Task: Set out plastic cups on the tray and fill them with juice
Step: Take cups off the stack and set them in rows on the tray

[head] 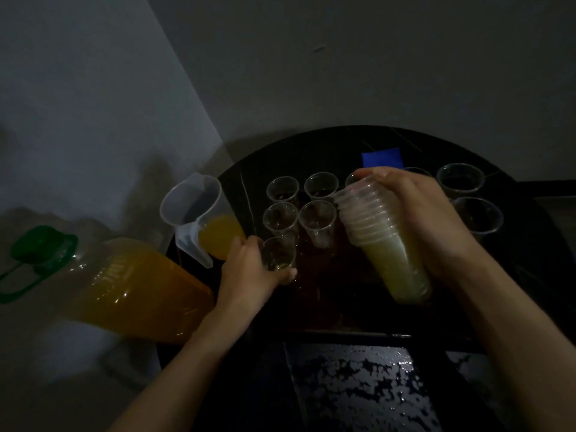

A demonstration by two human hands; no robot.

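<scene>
Two bare forearms are seen reaching forward from the lower edge over the dark tray [314, 302]. At the tray's near-left part, the left hand [249, 271] is curled around a single clear plastic cup [278, 254], which is gripped at its side wall. This cup is held upright with its mouth upward; whether its base touches the tray cannot be told.

Above the tray's right half, the right hand [427, 219] is wrapped from the right around a stack of nested clear plastic cups [383, 244], thumb laid across the top rims. The stack's long axis is tilted, with the mouths pointed up and left and the closed base pointed down toward the tray's near side.

Four empty clear cups [318, 220] are stood upright in two rows on the tray's far-left part, just beyond the gripped cup. Two more clear cups [460, 178] are set at the tray's far right.

Left of the tray, a translucent jug holding orange juice [199, 213] is placed, and further left a large clear bottle of orange juice with a green cap [134, 288]. Beyond the tray, a blue square [381, 157] is visible.
</scene>
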